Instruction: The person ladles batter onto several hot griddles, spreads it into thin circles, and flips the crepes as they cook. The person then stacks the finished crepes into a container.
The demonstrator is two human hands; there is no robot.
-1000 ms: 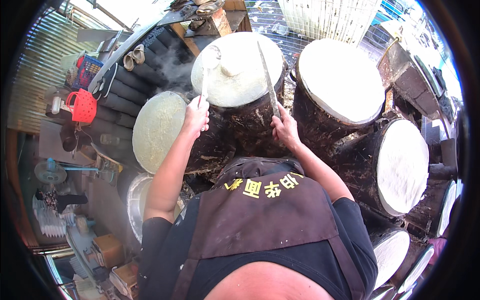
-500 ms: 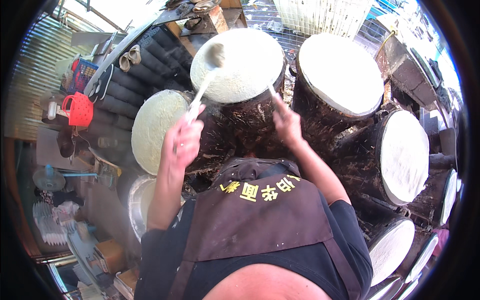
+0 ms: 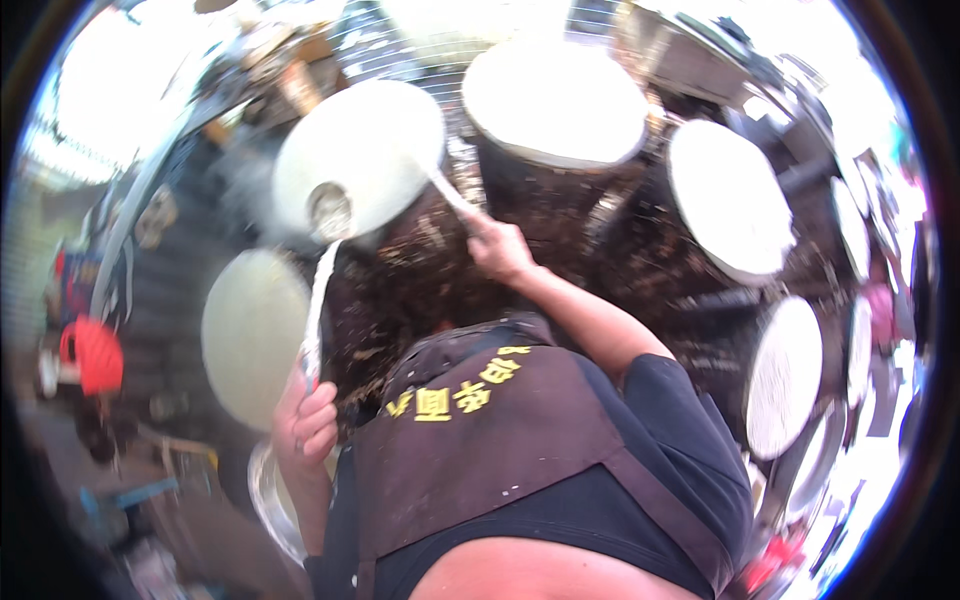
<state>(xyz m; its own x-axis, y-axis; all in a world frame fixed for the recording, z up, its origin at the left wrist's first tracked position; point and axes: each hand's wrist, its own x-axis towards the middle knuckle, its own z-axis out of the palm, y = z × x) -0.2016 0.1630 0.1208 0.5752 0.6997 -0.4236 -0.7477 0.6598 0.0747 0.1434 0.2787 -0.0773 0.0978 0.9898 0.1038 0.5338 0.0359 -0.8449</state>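
Since the earlier frame, the ladle [image 3: 322, 250], gripped by the left hand [image 3: 305, 425], has been drawn back, while the stick [image 3: 445, 190] remains clasped by the right hand [image 3: 497, 250].

My left hand [image 3: 305, 425] is closed round the end of a long pale ladle [image 3: 322, 262], held close to my apron; its handle runs steeply up and away from me, and its small round bowl sits over the near edge of the white round griddle [image 3: 385, 135]. My right hand [image 3: 497, 250] grips a thin white stick [image 3: 440, 190], which slants up and to the left onto that same griddle's right edge.
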